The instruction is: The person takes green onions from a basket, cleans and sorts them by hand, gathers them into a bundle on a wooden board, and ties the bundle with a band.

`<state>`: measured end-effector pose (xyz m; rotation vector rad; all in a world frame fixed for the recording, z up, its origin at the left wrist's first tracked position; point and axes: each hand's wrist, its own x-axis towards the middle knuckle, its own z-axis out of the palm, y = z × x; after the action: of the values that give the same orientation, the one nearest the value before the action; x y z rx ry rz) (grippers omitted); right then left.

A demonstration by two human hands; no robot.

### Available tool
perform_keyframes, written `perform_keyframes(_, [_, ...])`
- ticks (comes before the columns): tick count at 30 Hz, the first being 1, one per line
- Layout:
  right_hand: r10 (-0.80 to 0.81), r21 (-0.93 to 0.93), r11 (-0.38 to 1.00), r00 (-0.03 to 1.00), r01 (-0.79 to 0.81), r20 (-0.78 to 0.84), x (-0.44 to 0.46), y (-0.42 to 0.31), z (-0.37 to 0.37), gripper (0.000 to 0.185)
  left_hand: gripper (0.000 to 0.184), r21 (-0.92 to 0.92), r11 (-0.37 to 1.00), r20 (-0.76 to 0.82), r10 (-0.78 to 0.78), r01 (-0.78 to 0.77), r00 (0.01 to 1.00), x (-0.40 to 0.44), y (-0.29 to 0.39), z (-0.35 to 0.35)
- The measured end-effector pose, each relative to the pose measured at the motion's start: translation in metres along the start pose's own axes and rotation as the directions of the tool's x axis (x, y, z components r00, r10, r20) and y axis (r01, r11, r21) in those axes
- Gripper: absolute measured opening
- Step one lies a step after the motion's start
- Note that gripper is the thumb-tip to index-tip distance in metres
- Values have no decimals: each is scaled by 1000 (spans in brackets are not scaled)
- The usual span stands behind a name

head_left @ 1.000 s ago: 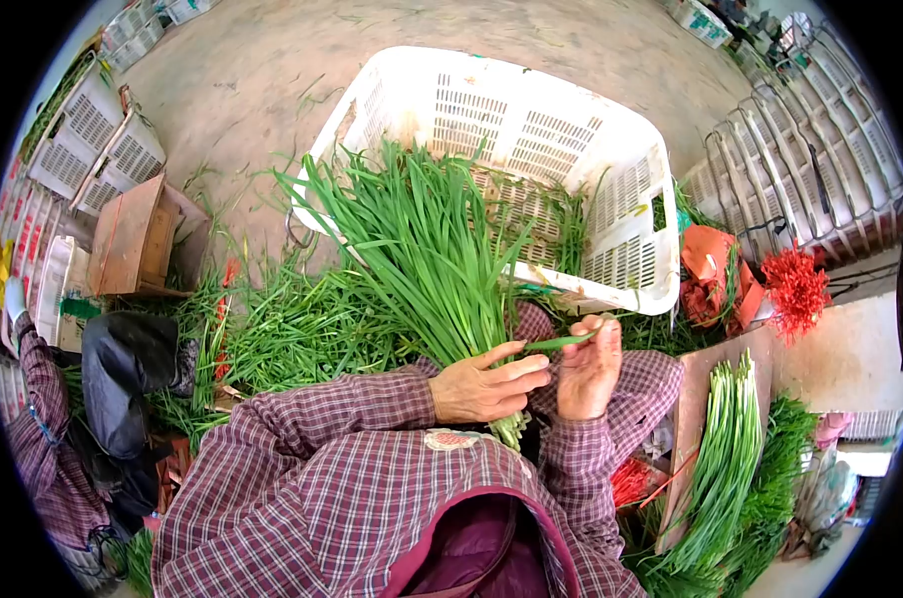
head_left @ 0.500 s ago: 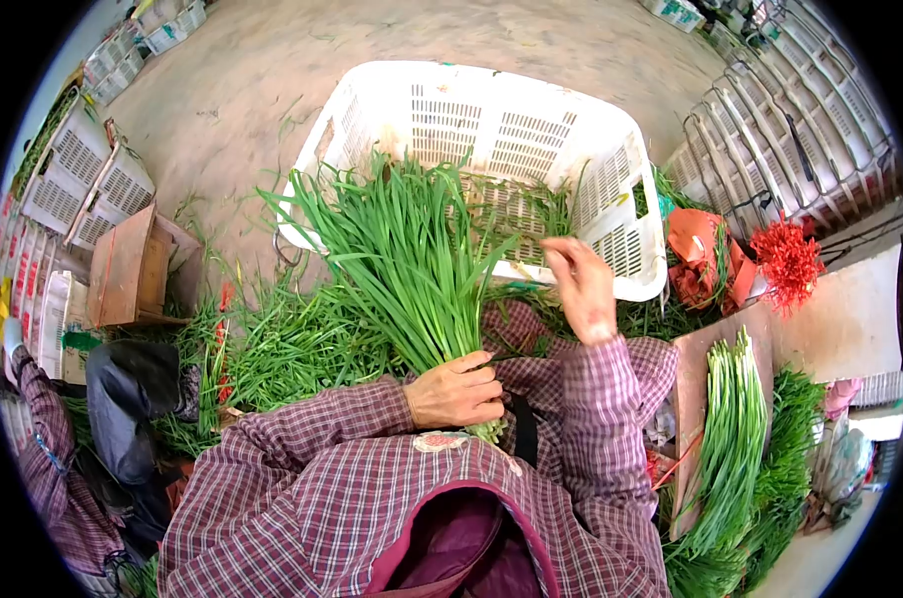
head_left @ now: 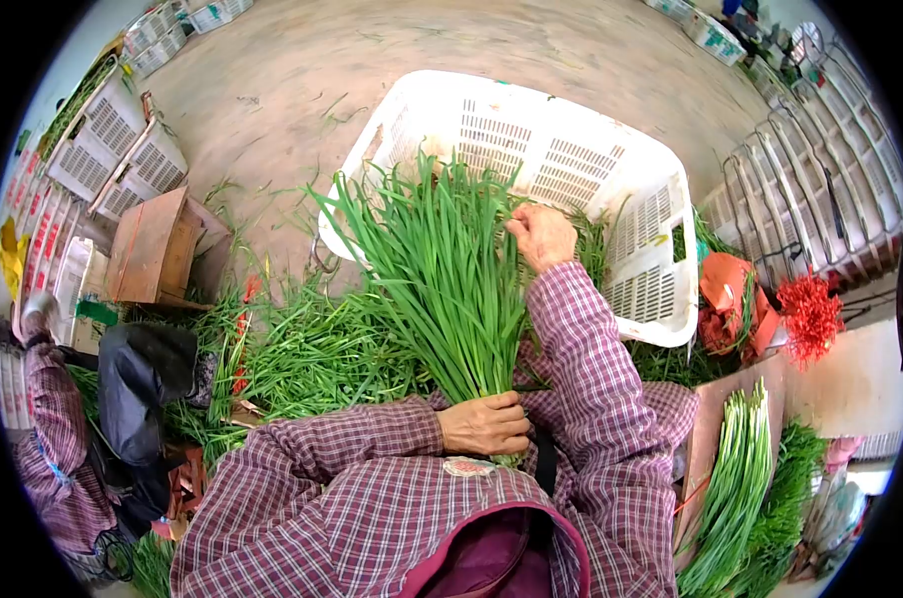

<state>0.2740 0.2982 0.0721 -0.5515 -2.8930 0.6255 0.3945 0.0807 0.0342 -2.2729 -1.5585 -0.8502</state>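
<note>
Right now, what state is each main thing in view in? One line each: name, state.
Bunch of long, flat green leaves: held near its base, fanned out above.
Left grip: closed around the bunch.
Right grip: curled at the leaves; whether pinching, unclear.
White slatted plastic basket: open-topped, uncovered.
Pale-stemmed green bundle: lying on the flat brown board.
Orange-red sheet: crumpled.
Loose green leaves: heaped, untidy.

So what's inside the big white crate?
Loose green leaves show at the right inside the white crate. The leafy bunch in the left hand extends across its near rim; with the right hand, it hides much of the bottom, so anything beneath can't be seen.
</note>
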Motion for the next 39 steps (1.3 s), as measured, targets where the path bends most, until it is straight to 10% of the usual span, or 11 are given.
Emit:
perform_keyframes(7, [155, 38, 988, 917, -151, -369, 24, 23, -31, 28, 10, -66, 998, -14, -17, 16, 1000, -3, 4, 4])
perform_keyframes(15, [98, -119, 987, 994, -103, -53, -5, 47, -64, 28, 9, -19, 1000, 13, 6, -5, 1000, 19, -4, -22])
perform_keyframes(17, [16, 126, 992, 992, 0, -125, -16, 71, -51, 33, 14, 37, 999, -158, -1, 7, 987, 37, -24, -37])
perform_keyframes(20, [24, 272, 962, 992, 11, -126, -36, 70, -70, 38, 10, -394, 869, -250, -415, 299, 875, 64, -67, -131])
perform_keyframes(22, [-31, 334, 936, 969, 115, -247, -46, 76, -83, 28, 27, -877, 353, -134, -831, 326, 539, 68, -99, -192])
perform_keyframes(23, [-11, 341, 934, 964, 105, -265, -55, 78, -90, 28, 32, -508, 682, -426, -730, 526, 535, 78, -111, -237])
perform_keyframes(27, [104, 620, 774, 940, 128, -325, -96, 77, -125, 21, 23, -892, 446, -442, -825, -76, 351, 64, -195, -360])
perform_keyframes(29, [154, 610, 786, 923, 101, -352, -114, 90, -135, 23, 21, -878, 437, -477, -767, -194, 428, 50, -227, -402])
perform_keyframes(31, [182, 572, 816, 898, 90, -402, -131, 99, -143, 31, 18, -792, 552, -597, -789, -260, 142, 50, -252, -426])
perform_keyframes(39, [228, 630, 754, 825, 186, -516, -185, 94, -164, 19, 22, -779, 521, -575, -815, -350, 66, 28, -305, -439])
